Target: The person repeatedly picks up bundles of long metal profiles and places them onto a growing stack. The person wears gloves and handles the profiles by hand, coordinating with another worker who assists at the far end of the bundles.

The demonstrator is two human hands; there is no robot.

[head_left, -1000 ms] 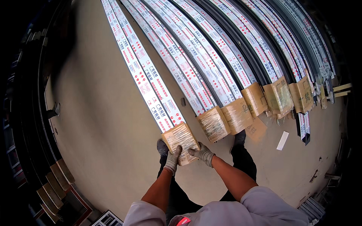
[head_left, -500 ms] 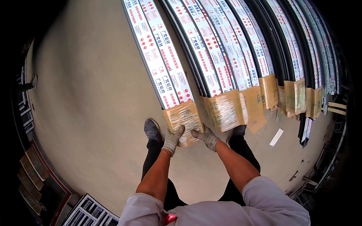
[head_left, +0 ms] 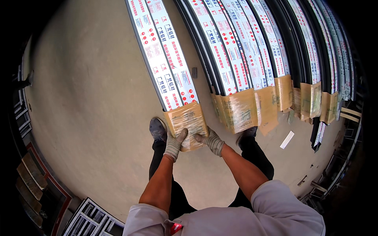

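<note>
A long bundle of metal profiles (head_left: pixel 167 59), faced with white printed film, runs away from me. Brown cardboard and clear stretch film form a wrapped end (head_left: pixel 185 116) on it. Both my hands wear grey knitted gloves. My left hand (head_left: pixel 174 144) grips the left side of that end, thumb on top. My right hand (head_left: pixel 212 141) grips its right side, thumb also on top. The fingers under the bundle are hidden. To the right lies a neighbouring wrapped bundle (head_left: pixel 238 112), apart from the one I hold.
Further bundles (head_left: pixel 301 59) with cardboard ends lie side by side at the right. A white strip (head_left: pixel 287 139) rests on the floor near them. Window-like frames (head_left: pixel 92 220) stand at the lower left, with brown boards (head_left: pixel 31 177) beyond. My feet are apart, either side of the held end.
The held bundle's end has shifted slightly left and away from the neighbouring bundle, widening the gap. Both hands have moved with it and kept their grip.
</note>
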